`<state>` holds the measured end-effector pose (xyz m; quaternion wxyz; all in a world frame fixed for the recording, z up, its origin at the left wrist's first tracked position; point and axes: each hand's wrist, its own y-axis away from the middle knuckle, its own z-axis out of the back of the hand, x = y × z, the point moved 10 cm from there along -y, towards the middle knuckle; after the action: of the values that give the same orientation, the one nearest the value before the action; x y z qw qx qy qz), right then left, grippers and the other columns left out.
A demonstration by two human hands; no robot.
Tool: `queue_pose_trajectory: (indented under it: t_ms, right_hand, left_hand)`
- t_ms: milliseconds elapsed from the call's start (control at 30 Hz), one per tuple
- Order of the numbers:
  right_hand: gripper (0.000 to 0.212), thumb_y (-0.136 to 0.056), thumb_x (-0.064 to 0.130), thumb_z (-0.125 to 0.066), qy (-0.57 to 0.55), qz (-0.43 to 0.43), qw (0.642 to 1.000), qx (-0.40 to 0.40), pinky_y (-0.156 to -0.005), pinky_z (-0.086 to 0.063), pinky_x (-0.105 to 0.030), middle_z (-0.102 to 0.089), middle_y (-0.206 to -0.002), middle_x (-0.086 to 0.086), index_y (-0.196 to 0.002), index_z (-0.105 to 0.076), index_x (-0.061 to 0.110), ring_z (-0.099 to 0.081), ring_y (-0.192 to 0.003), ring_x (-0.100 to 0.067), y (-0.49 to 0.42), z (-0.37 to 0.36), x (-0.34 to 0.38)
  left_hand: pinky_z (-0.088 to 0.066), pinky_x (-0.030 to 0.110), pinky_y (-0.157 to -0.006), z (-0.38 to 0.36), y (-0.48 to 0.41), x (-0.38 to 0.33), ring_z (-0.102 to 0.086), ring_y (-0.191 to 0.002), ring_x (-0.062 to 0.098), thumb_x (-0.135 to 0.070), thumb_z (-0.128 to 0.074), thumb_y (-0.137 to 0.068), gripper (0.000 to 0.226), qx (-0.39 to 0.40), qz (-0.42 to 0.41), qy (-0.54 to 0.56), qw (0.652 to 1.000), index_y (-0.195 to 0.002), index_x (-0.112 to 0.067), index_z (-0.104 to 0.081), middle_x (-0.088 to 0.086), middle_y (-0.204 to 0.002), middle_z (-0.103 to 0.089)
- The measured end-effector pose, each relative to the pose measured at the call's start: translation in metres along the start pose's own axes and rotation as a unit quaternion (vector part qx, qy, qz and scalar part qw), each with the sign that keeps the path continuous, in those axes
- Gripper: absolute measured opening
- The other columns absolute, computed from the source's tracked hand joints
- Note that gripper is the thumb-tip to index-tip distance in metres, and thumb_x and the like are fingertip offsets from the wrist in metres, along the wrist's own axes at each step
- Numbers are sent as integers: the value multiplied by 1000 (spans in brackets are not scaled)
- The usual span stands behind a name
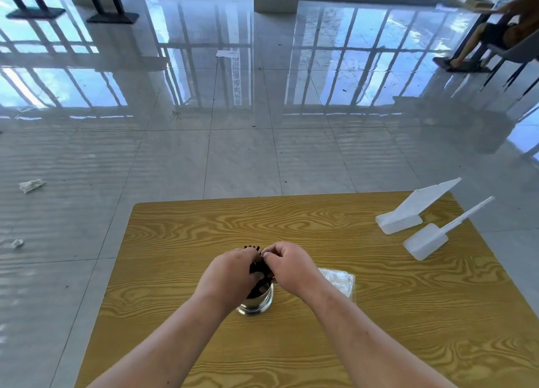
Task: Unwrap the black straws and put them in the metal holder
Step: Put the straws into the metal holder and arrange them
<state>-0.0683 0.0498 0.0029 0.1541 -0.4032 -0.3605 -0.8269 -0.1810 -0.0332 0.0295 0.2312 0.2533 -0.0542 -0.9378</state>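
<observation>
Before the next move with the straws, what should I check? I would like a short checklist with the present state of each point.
1. Metal holder stands upright on the table: ok.
2. Lower ends of the black straws sit inside the holder: ok.
3. Left hand has its grip around the bundle: ok.
4. Right hand pinches at the bundle's top; what exactly it pinches: cannot tell.
5. All wrapping is off the straws: cannot tell, the hands hide most of them.
6. Clear wrapper lies apart, to the right of the holder: ok.
</observation>
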Motion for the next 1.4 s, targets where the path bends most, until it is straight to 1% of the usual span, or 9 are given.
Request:
queue_pose_trajectory:
  t_ms: [133, 367, 467, 533, 667, 867, 1100, 1300, 1400]
  right_hand:
    - [13, -96, 28, -61, -1, 7, 1000, 1, -84, -64, -52, -81, -94, -5, -96, -73, 24, -77, -92, -28, 0, 4, 0]
    - [10, -93, 31, -59, 27, 25, 999, -11, -63, -57, -30, -75, -89, 5, -94, -69, 31, -68, -75, -10, 1, 10, 0]
    - [11, -91, 32, -58, 18, 25, 999, -18, -62, -56, -31, -75, -87, 5, -93, -69, 31, -69, -75, -12, 2, 13, 2]
    - [10, -92, 30, -59, 23, 32, 999, -27, -63, -56, -33, -75, -85, 5, -93, -69, 31, -69, -74, -12, 1, 16, 5]
    - [11, -94, 28, -58, 30, 48, 998, -41, -52, -43, -22, -67, -75, 10, -93, -68, 30, -54, -53, 2, 1, 22, 9]
    - [13, -96, 23, -56, 16, 54, 997, -51, -46, -39, -18, -64, -70, 10, -95, -69, 28, -48, -48, 0, 4, 28, 12]
    - [14, -97, 22, -56, 0, 65, 996, -57, -48, -42, -22, -64, -70, 9, -96, -68, 28, -49, -51, -3, 11, 31, 14]
    - [13, -100, 23, -58, -22, 65, 995, -71, -52, -45, -19, -69, -76, 5, -96, -71, 27, -57, -61, -6, 19, 40, 15]
    - [14, -101, 22, -58, -40, 64, 994, -82, -60, -53, -31, -77, -87, -6, -97, -71, 25, -61, -67, -13, 22, 45, 15]
  left_hand:
    - [-56, 30, -80, 7, -3, -4, -67, -91, 12, -29, -62, -93, 16, -5, -22, -6, 1000, -103, -29, -74, -12, -102, -74]
    - [-57, 32, -79, 22, -5, -7, -67, -87, 11, -32, -65, -91, 15, -19, -34, 8, 999, -99, -30, -78, -12, -93, -75]
    - [-57, 32, -78, 32, -4, -8, -68, -85, 10, -32, -67, -91, 13, -34, -33, 14, 999, -97, -29, -79, -13, -91, -75]
    - [-57, 30, -78, 40, -2, -8, -68, -85, 8, -31, -69, -91, 13, -45, -33, 25, 998, -97, -30, -80, -13, -91, -76]
    - [-57, 27, -73, 61, 3, -9, -68, -79, 4, -30, -74, -89, 7, -74, -40, 43, 995, -92, -30, -80, -15, -84, -76]
    - [-51, 15, -65, 92, 7, -11, -68, -74, -4, -29, -78, -86, 3, -102, -43, 56, 992, -87, -32, -80, -21, -76, -74]
    - [-42, 9, -62, 114, 14, -20, -66, -74, -9, -30, -79, -86, 3, -113, -42, 64, 991, -89, -32, -81, -22, -76, -74]
    - [-55, 23, -67, 147, 19, -26, -67, -71, -5, -32, -82, -85, 3, -128, -38, 79, 988, -87, -34, -80, -19, -74, -75]
    - [-44, 13, -55, 159, 21, -26, -67, -69, -5, -35, -83, -83, 5, -144, -39, 84, 985, -82, -38, -79, -23, -70, -73]
